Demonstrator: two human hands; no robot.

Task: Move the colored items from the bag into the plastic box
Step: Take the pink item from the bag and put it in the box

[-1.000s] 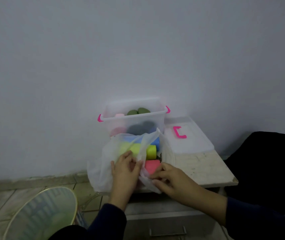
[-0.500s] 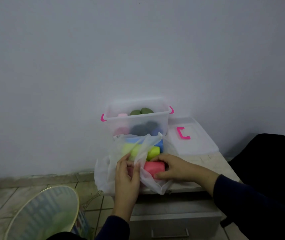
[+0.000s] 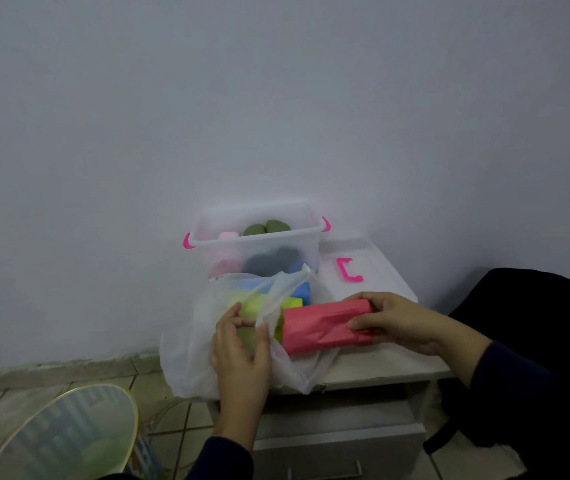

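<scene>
A thin white plastic bag (image 3: 186,355) sits on the front left of a small cabinet top, mouth facing right. My left hand (image 3: 242,344) pinches the bag's rim. My right hand (image 3: 397,323) grips a long pink roll (image 3: 321,329), most of it drawn out of the bag to the right. A yellow-green roll (image 3: 259,306) and a blue roll (image 3: 300,291) lie inside the bag. Behind the bag stands the clear plastic box (image 3: 311,251) with pink clips, holding green, pink, grey and blue items.
The box's clear lid (image 3: 377,275) with a pink handle (image 3: 347,270) lies right of the box on the cabinet top (image 3: 390,362). A round fan guard (image 3: 69,431) stands on the tiled floor at lower left. A black chair (image 3: 536,327) is at right.
My right hand has drawn the pink roll out of the bag to the right. My left hand stays on the bag's rim.
</scene>
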